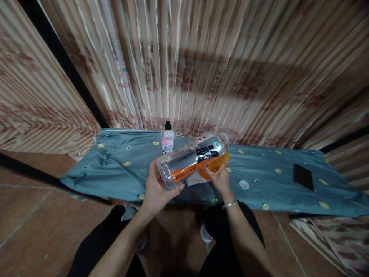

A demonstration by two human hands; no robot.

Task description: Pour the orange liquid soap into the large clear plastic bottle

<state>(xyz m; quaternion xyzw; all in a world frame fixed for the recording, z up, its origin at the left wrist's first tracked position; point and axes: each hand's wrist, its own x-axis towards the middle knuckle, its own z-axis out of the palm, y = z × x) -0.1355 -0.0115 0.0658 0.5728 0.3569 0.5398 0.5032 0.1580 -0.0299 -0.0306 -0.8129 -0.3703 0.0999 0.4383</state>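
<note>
My left hand [157, 192] is wrapped round the lower left end of a large clear plastic bottle [187, 157] with a silver and orange label. The bottle lies tilted, its other end higher and to the right. Under that right end, my right hand [220, 179] is closed on an orange see-through thing [213, 165], partly hidden behind the bottle and fingers; I cannot tell its exact kind. A white piece [197, 177] shows below the bottle on the bed-like surface. Behind the bottle stands a clear squeeze bottle [168, 138] with a black cap and a pink label.
A blue-green cloth [121, 181] with yellow patterns covers the low narrow surface before me. On it lie a small white round lid [243, 184] and a dark phone [303, 177] at right. A pleated curtain [184, 69] hangs behind, with dark poles [63, 61] at the sides.
</note>
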